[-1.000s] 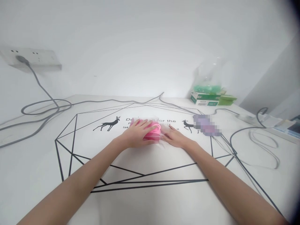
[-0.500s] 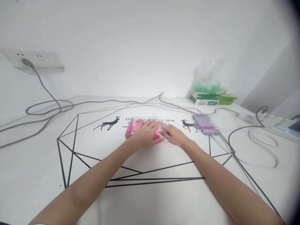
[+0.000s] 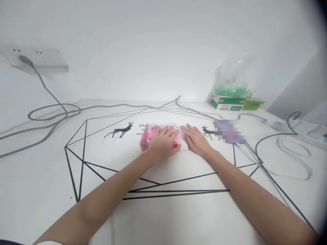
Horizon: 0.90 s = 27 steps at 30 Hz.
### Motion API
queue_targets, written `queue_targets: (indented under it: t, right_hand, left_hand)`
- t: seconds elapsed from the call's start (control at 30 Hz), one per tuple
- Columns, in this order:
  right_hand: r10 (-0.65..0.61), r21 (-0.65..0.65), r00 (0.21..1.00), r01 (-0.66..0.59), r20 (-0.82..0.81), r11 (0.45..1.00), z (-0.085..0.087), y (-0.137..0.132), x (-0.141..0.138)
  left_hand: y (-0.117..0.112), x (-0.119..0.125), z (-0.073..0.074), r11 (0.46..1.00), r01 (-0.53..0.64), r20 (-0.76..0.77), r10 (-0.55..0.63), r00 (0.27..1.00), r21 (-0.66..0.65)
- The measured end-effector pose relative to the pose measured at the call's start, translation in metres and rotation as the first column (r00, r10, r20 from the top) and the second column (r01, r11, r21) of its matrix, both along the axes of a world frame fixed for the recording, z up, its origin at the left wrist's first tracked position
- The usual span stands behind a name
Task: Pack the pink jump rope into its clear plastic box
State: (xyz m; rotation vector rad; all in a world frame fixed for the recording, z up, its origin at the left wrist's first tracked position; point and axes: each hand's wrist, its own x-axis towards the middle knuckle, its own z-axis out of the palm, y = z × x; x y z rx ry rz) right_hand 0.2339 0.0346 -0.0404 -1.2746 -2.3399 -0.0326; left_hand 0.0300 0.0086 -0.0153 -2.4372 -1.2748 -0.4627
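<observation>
A clear plastic packet with pink contents [image 3: 146,139] lies on the white table [image 3: 178,211], over printed text between two deer prints. My left hand [image 3: 163,144] rests flat on top of the packet, fingers stretched out and pressing down. Just to its right, my right hand [image 3: 195,139] lies flat with fingers spread, pressing the packet's clear right edge against the table. Most of the packet is hidden under the two hands.
A blurred purple object [image 3: 230,131] lies right of my right hand. Green and white boxes [image 3: 227,103] under a clear bag stand at the back right. Grey cables [image 3: 53,114] loop at the left from a wall socket [image 3: 35,59]; more cables [image 3: 283,149] coil at the right.
My left hand slid to the right across the packet, uncovering its pink left end. My right hand shifted slightly right and farther back, fingers flatter.
</observation>
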Motion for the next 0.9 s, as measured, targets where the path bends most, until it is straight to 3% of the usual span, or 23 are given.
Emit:
queue_targets:
  t: [0.3, 0.63, 0.9]
  right_hand:
    - [0.111, -0.019, 0.993, -0.112, -0.045, 0.994, 0.002, -0.001, -0.002]
    - [0.297, -0.032, 0.937, -0.308, -0.184, 0.951, 0.011, 0.011, -0.005]
    - [0.198, -0.175, 0.979, -0.189, 0.038, 0.966, 0.017, 0.031, 0.006]
  left_hand:
    - [0.002, 0.0, -0.009, 0.996, 0.022, 0.071, -0.028, 0.997, 0.087]
    - [-0.002, -0.002, -0.004, 0.986, 0.092, 0.084, -0.104, 0.991, 0.137]
    - [-0.002, -0.002, -0.008, 0.973, 0.029, 0.143, -0.063, 0.988, 0.229]
